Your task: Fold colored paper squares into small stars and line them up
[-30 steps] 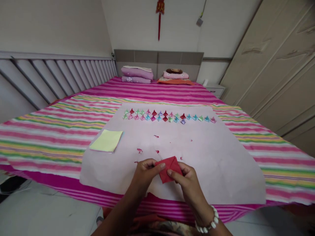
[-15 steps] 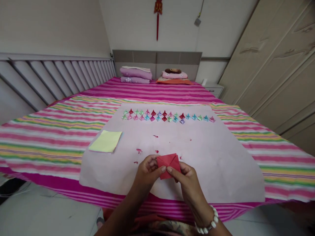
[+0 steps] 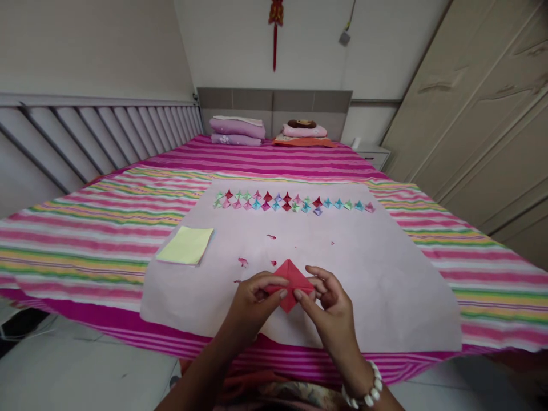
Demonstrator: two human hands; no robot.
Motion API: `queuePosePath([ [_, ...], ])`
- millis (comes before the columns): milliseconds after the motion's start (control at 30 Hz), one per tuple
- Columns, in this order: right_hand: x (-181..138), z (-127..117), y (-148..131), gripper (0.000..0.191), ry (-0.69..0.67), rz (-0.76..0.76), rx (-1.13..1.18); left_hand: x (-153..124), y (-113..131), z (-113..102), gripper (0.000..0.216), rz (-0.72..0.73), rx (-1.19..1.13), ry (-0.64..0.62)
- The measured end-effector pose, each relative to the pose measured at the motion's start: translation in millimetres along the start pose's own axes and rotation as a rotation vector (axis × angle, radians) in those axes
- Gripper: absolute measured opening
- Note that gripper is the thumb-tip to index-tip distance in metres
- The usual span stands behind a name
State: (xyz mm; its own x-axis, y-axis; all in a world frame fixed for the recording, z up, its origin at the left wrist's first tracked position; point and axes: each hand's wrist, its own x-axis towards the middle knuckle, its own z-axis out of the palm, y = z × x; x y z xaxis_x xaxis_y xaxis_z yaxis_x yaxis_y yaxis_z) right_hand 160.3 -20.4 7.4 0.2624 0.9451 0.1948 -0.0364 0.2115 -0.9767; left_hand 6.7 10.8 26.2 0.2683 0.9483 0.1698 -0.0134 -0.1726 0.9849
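A folded red paper piece is held up just above the near part of a large pale pink sheet spread on the bed. My left hand pinches its left side between thumb and fingers. My right hand, with a white bead bracelet at the wrist, pinches its right side, some fingers raised. The paper shows as a diamond with a crease across its middle.
A row of several small folded paper shapes in many colours lies across the far part of the sheet. A yellow paper stack sits at left. Small red scraps dot the sheet. Striped bedding, pillows, wardrobe at right.
The red paper has turned in my hands, from a tilted square to a diamond with a point upward. My right fingers have spread and shifted on its right edge.
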Motion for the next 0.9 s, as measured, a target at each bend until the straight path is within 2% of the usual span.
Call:
queuePosePath([
  [100, -2, -3, 1, 0.027, 0.029, -0.188, -0.097, 0, 1, 0, 0.013, -0.015, -0.078, 0.004],
  [200, 0, -5, -3, 0.013, -0.1, -0.331, -0.16, -1, 3, -3, 0.013, 0.029, -0.013, -0.041],
  [267, 2, -6, -6, 0.013, -0.146, -0.33, -0.181, -1, 4, -6, 0.016, 0.056, 0.061, -0.072],
  [467, 4, -8, -13, 0.02, -0.177, -0.263, -0.232, -2, 7, -8, 0.026, 0.056, 0.227, -0.105],
  [633, 5, -8, -11, 0.02, -0.208, -0.293, -0.289, -1, 3, -7, 0.017, 0.16, 0.392, -0.068],
  [900, 7, -6, -8, 0.012, -0.209, -0.308, -0.278, 0, -2, -7, 0.007, 0.243, 0.371, -0.016],
])
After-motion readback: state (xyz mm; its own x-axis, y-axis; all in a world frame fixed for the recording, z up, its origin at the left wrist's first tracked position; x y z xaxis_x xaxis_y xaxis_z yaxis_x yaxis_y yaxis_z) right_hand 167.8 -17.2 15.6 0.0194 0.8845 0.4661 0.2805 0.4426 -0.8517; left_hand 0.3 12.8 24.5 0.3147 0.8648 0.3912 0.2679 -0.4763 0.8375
